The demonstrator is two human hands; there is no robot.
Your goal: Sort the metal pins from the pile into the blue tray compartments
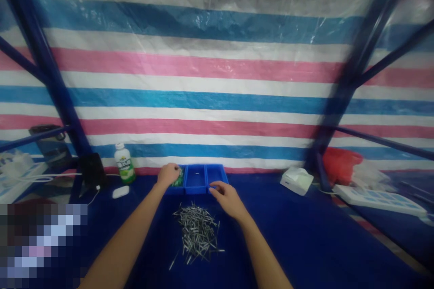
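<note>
**Heap of thin silver metal pins (198,232) before three blue rectangular plastic bins (195,189)**

Heap is spread on bins' near side. Left hand (169,175) is held over the leftmost bin, beside small green pieces (178,179); fingers bent, grasp cannot be told. Right hand (228,196) is placed at the rightmost bin's near edge, fingers curved; whether anything is pinched cannot be told.

- The left forearm (129,239) is bare as far as the view's lower edge, broad there and tapering smoothly to a narrow wrist (160,187).
- The right forearm (260,244) is equally bare, slim and of much the same build.
- The left hand (168,174) is bare, with a rounded back; its nails are too small to make out.
- The right hand (228,196) is bare too, with slender fingers (219,184).
</note>
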